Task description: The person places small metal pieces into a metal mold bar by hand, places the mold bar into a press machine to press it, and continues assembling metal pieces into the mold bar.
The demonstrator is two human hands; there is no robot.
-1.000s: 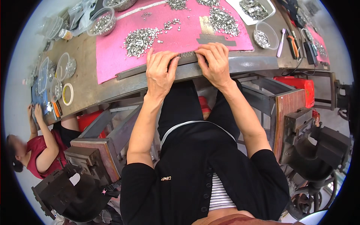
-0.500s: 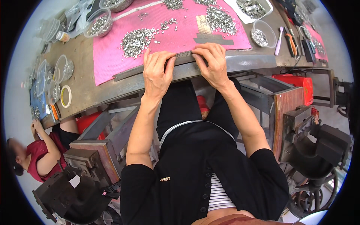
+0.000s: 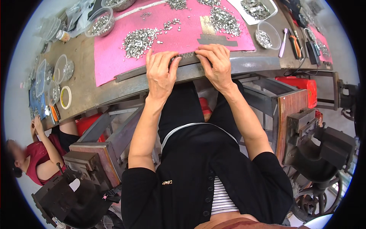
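Note:
Both of my hands are closed on a narrow dark strip (image 3: pixel 187 56) at the near edge of the pink mat (image 3: pixel 108 57). My left hand (image 3: pixel 161 74) pinches its left end between thumb and fingers, and my right hand (image 3: pixel 218 66) pinches its right end. Small silvery pieces sit in a row along the strip between the hands; my fingers hide both ends. Beyond my left hand lies a pile of small metal pieces (image 3: pixel 139 42). Farther right on the mat is another metal pile (image 3: pixel 225 22), with dark flat bars (image 3: pixel 217 40) just nearer than it.
Clear tubs of metal parts stand at the back left (image 3: pixel 100 23) and right (image 3: pixel 267 36). A pink toothbrush (image 3: pixel 283 42) and orange-handled pliers (image 3: pixel 294 44) lie at right. A tape roll (image 3: pixel 66 97) sits at left, near a co-worker in a red top (image 3: pixel 45 158).
My hands keep their grip on the strip and have barely moved. The co-worker's hands at far left have shifted slightly.

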